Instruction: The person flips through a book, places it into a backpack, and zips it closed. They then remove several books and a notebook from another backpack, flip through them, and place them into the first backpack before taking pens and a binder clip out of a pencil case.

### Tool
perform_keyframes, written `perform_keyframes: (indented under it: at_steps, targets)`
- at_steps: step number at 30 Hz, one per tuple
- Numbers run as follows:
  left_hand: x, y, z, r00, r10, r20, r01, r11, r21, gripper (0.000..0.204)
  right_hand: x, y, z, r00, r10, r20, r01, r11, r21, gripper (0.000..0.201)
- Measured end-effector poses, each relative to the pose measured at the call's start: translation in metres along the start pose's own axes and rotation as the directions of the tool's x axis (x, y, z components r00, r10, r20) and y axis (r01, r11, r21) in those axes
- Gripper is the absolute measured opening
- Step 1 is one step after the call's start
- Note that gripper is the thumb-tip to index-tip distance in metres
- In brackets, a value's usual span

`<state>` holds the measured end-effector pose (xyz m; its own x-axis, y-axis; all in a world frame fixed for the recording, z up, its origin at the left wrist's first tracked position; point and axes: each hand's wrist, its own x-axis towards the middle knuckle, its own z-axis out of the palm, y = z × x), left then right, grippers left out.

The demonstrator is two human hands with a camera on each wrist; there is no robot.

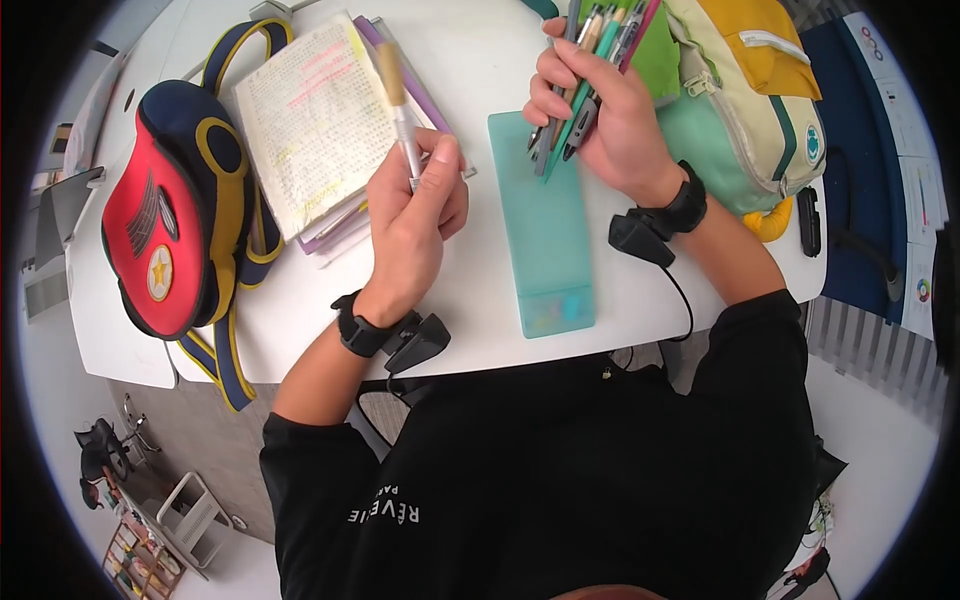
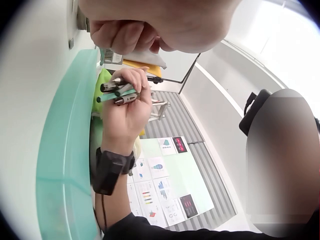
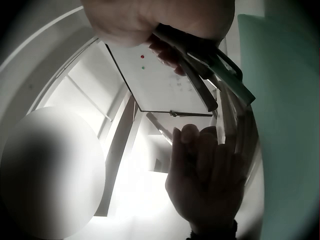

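Note:
The left hand (image 1: 415, 215) pinches a brush-like tool with a tan tip and pale handle (image 1: 398, 95) between thumb and curled fingers, over the edge of an open notebook (image 1: 305, 125). A bundle of several pens (image 1: 590, 80), teal, black, grey and pink, is gripped in the right hand (image 1: 615, 115). Below it on the table lies a flat teal case (image 1: 545, 230). In the left wrist view, pen ends (image 2: 120, 92) stick out of the right hand (image 2: 127, 107). The right wrist view is dark, with pens (image 3: 200, 75) under the near hand.
A red and navy bag (image 1: 165, 220) with yellow-edged straps stands left of the notebook. Behind the right hand are a cream and green backpack (image 1: 750, 120) and a bright green item (image 1: 655, 65). A black object (image 1: 808, 222) lies at the right table edge.

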<state>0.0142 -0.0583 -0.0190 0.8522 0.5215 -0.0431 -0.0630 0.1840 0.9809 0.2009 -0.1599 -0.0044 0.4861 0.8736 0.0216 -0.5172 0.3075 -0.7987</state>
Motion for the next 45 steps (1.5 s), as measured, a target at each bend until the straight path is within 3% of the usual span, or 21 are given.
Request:
perform_keyframes:
  at_steps: [1, 2, 4, 6, 8, 9, 10, 13, 17, 19, 21, 23, 25, 26, 31, 33, 34, 36, 39, 44, 45]
  targets:
    - [0.001, -0.002, -0.003, 0.999, -0.022, 0.032, 0.023, 0.998, -0.051, 0.031, -0.003, -0.001, 0.001, 1.0, 0.002, -0.003, -0.002, 1.0, -0.002, 0.025]
    - [0.001, -0.004, -0.004, 0.999, -0.023, 0.034, 0.024, 0.998, -0.053, 0.031, -0.005, -0.001, 0.001, 0.994, -0.073, 0.076, 0.083, 0.987, -0.134, 0.022]
    - [0.001, -0.006, -0.006, 0.982, 0.01, 0.189, 0.059, 0.933, -0.355, 0.035, -0.006, -0.003, 0.001, 0.977, -0.136, 0.166, 0.176, 0.951, -0.256, 0.019]
    - [0.002, -0.005, -0.005, 0.984, 0.006, 0.179, 0.058, 0.936, -0.348, 0.035, -0.008, -0.005, 0.0, 0.903, -0.203, 0.379, 0.361, 0.836, -0.413, 0.013]
    - [0.003, -0.008, 0.001, 0.986, 0.0, 0.169, 0.058, 0.939, -0.34, 0.036, -0.011, -0.008, 0.002, 0.91, -0.177, 0.376, 0.356, 0.8, -0.484, 0.011]
    - [0.003, -0.012, 0.008, 0.996, 0.054, 0.076, -0.028, 0.95, -0.31, 0.035, -0.012, -0.009, 0.003, 0.915, -0.155, 0.371, 0.352, 0.757, -0.55, 0.01]
    - [0.004, -0.013, 0.011, 0.993, 0.114, -0.014, -0.114, 0.956, -0.269, 0.034, -0.009, 0.003, 0.0, 0.911, -0.227, 0.344, 0.373, 0.809, -0.455, 0.013]
    - [0.005, -0.012, 0.007, 0.975, 0.214, -0.052, -0.219, 0.963, -0.154, 0.031, -0.005, 0.01, -0.006, 0.897, -0.206, 0.391, 0.397, 0.765, -0.507, 0.014]
    - [0.002, -0.009, -0.002, 0.983, 0.176, 0.045, -0.17, 0.979, -0.114, 0.023, -0.011, 0.013, -0.009, 0.939, -0.055, 0.339, 0.239, 0.813, -0.531, 0.017]
    - [-0.001, -0.008, 0.002, 0.978, 0.209, -0.003, -0.209, 0.978, 0.027, 0.021, -0.012, 0.018, -0.009, 0.948, -0.04, 0.316, 0.218, 0.804, -0.554, 0.017]
    - [-0.002, -0.007, 0.003, 0.974, 0.221, 0.043, -0.223, 0.973, 0.065, 0.021, -0.01, 0.013, -0.009, 0.939, -0.011, 0.345, 0.22, 0.789, -0.574, 0.016]
    - [0.0, -0.007, 0.006, 0.968, 0.231, 0.1, -0.241, 0.965, 0.103, 0.021, -0.004, 0.013, -0.016, 0.941, -0.04, 0.335, 0.227, 0.81, -0.541, 0.018]
    - [0.001, -0.011, 0.011, 0.938, 0.315, 0.147, -0.339, 0.922, 0.189, 0.022, 0.002, 0.016, -0.02, 0.958, -0.058, 0.281, 0.162, 0.919, -0.361, 0.018]
    - [-0.001, -0.01, 0.015, 0.948, 0.296, 0.119, -0.315, 0.927, 0.204, 0.021, 0.003, 0.018, -0.019, 0.966, -0.079, 0.244, 0.157, 0.935, -0.319, 0.02]
    - [-0.002, -0.008, 0.019, 0.95, 0.28, 0.137, -0.31, 0.896, 0.318, 0.011, -0.005, 0.018, -0.016, 0.965, -0.097, 0.245, 0.187, 0.908, -0.376, 0.023]
    - [0.0, -0.006, 0.016, 0.943, 0.269, 0.196, -0.333, 0.788, 0.518, 0.014, -0.005, 0.019, -0.016, 0.948, -0.117, 0.295, 0.24, 0.873, -0.425, 0.023]
    - [0.001, -0.006, 0.017, 0.942, 0.263, 0.208, -0.334, 0.785, 0.521, 0.014, -0.006, 0.02, -0.016, 0.955, -0.112, 0.273, 0.223, 0.88, -0.419, 0.025]
    - [0.003, -0.005, 0.02, 0.827, 0.43, 0.362, -0.561, 0.593, 0.578, 0.016, -0.005, 0.022, -0.016, 0.963, -0.108, 0.247, 0.207, 0.884, -0.418, 0.025]
    - [-0.002, 0.0, 0.032, 0.78, 0.436, 0.449, -0.625, 0.502, 0.598, 0.019, -0.006, 0.025, -0.016, 0.965, -0.113, 0.237, 0.204, 0.891, -0.406, 0.026]
    - [-0.001, 0.001, 0.03, 0.792, 0.434, 0.429, -0.605, 0.464, 0.647, 0.018, -0.008, 0.019, -0.011, 0.969, -0.094, 0.227, 0.186, 0.885, -0.426, 0.023]
    - [-0.002, -0.001, 0.029, 0.865, 0.368, 0.34, -0.499, 0.571, 0.652, 0.017, -0.008, 0.018, -0.012, 0.966, -0.098, 0.238, 0.195, 0.883, -0.427, 0.023]
